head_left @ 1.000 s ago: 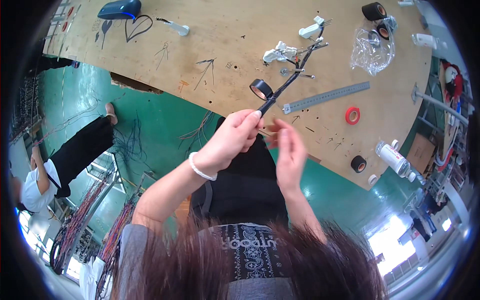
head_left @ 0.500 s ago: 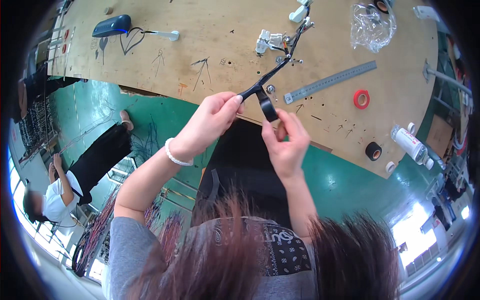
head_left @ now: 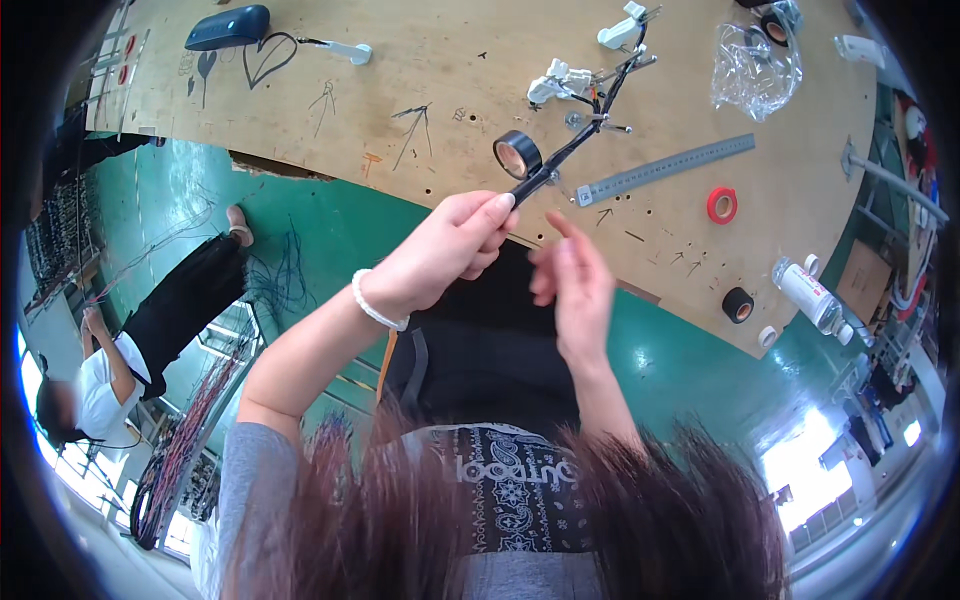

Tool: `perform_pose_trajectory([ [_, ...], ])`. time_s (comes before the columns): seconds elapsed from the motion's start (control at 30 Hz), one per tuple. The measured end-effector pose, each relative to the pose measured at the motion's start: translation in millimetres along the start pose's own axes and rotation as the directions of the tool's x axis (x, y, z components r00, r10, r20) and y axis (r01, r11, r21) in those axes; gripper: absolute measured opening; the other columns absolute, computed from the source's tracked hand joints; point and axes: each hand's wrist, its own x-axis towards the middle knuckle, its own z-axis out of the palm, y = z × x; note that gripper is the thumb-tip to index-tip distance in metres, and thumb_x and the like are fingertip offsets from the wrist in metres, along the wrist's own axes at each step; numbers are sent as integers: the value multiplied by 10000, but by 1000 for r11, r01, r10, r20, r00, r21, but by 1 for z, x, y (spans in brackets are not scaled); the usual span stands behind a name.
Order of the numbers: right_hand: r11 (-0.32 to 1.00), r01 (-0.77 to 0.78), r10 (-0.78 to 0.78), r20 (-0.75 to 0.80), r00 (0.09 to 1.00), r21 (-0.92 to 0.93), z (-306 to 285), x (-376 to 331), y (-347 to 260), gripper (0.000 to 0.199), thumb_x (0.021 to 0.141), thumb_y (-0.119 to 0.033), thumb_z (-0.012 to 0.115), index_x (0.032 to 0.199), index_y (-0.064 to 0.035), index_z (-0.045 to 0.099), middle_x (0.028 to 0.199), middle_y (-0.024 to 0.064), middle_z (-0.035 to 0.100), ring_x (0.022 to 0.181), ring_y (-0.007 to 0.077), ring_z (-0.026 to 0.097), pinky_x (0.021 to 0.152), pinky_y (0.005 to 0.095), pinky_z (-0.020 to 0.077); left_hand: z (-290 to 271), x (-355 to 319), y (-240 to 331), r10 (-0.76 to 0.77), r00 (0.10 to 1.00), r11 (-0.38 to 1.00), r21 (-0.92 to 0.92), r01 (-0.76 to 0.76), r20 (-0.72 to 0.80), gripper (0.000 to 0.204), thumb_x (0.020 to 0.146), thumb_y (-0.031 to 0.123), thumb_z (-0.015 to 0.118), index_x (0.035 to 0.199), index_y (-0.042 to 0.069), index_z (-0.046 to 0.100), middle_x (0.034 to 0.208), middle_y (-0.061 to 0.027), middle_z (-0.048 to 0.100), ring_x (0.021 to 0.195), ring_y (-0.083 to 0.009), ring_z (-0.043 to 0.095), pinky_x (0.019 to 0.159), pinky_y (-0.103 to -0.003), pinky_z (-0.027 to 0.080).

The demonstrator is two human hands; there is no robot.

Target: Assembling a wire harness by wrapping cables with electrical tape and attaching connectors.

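Two hands are up in the middle of the frame, over the edge of a big wooden table [head_left: 300, 110]. The left hand [head_left: 445, 250] is closed on the near end of a black wire bundle [head_left: 570, 150]. A black tape roll [head_left: 517, 155] hangs on that bundle, just above the fingers. The bundle runs up and to the right, onto the table, to some white plugs [head_left: 560, 80] near the top middle. The right hand [head_left: 570, 285] is just beside the left one. It is open, fingers loose, and holds nothing. It looks a bit blurry.

To the right of the bundle lies a long metal ruler [head_left: 665, 170]. Near it, further right, sits a red tape roll [head_left: 722, 205], and lower down another black roll [head_left: 738, 305]. A white bottle [head_left: 810, 295] lies at the table's right edge. A clear plastic bag [head_left: 755, 70] is at the upper right. A dark blue tool [head_left: 228, 27] rests at the upper left. At the far left of the frame, another person [head_left: 120, 340] bends over the green floor [head_left: 300, 230].
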Motion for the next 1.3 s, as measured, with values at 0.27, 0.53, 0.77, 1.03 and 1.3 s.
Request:
perform_pose_trajectory([
  [0.27, 779, 234, -258, -42, 965, 582, 53, 63, 45, 434, 887, -101, 692, 1291, -66, 538, 933, 11, 638, 687, 82, 593, 561, 190, 425, 0, -8, 22, -156, 979, 959, -218, 182, 131, 284, 1048, 304, 415, 875, 97, 504, 625, 107, 289, 482, -9, 231, 426, -200, 178],
  [0.53, 421, 631, -622, 298, 724, -652, 2, 29, -83, 210, 790, -174, 776, 908, -24, 688, 630, 42, 529, 483, 139, 456, 454, 286, 342, 10, 9, -23, 587, 808, 371, 901, -227, -39, 222, 984, 205, 488, 877, 11, 504, 581, -186, 555, 524, -383, 570, 519, -486, 438],
  [0.77, 179, 629, -672, 373, 639, -756, 24, 75, -73, 305, 921, -326, 633, 870, -27, 662, 701, 72, 611, 561, 186, 594, 511, 311, 447, -2, 13, -18, 509, 857, 624, 718, -308, -75, 258, 996, 212, 464, 856, 1, 515, 613, -170, 542, 547, -337, 540, 547, -432, 439],
  [1.03, 841, 203, -217, -31, 976, 502, 50, 42, 10, 294, 985, -79, 529, 1277, -41, 535, 961, 33, 634, 665, 72, 549, 586, 224, 466, 1, -3, 16, -150, 977, 954, -239, 183, 151, 278, 1045, 300, 421, 853, 107, 481, 615, 95, 297, 472, -13, 219, 410, -206, 179],
  [1.3, 714, 418, -537, -56, 842, -561, -12, 14, -12, 154, 854, -77, 718, 971, 15, 680, 731, -16, 472, 571, 65, 402, 508, 202, 299, -9, 9, -4, 250, 968, 928, 292, -230, -31, 271, 1022, 265, 467, 849, 58, 492, 587, 2, 441, 432, -132, 373, 410, -302, 297],
])
